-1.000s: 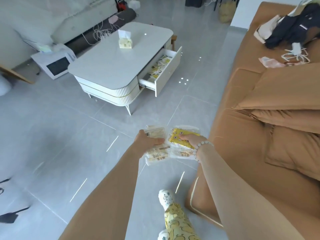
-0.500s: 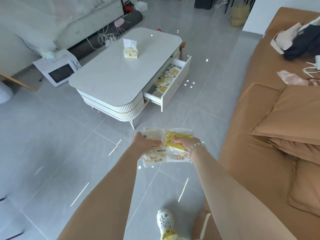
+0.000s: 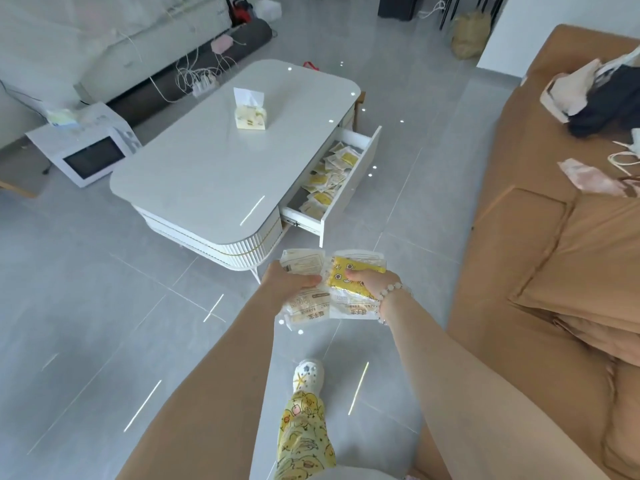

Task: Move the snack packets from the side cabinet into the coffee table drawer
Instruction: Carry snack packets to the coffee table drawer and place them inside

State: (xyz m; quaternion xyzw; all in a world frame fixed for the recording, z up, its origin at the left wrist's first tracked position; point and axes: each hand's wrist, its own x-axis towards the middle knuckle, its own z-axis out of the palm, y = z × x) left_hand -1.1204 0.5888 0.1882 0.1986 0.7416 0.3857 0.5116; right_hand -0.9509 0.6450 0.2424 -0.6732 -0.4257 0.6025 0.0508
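Vs. the earlier frames: the surface (image 3: 214, 161) and its open drawer (image 3: 349, 199) now sit nearer and larger in view, and the two held bundles have closed up side by side. The left hand (image 3: 291, 284) is clamped on one bundle of snack packets (image 3: 308, 308), thumb on top. The right hand (image 3: 369, 284) is clamped on the yellow-printed bundle touching it. Both are over the floor, short of the surface's near right corner. Stowed packets (image 3: 332, 174) already lie in the drawer. The held packets lie roughly flat, long axis pointing away from the body toward the drawer, labelled ends nearest the wearer. The drawer's long axis follows the surface's right edge. Judgement: approach from the sofa (image 3: 554, 271) side, lower both hands inside the walls before letting go, and favour the near end, which looks less full. Slick film may slip.
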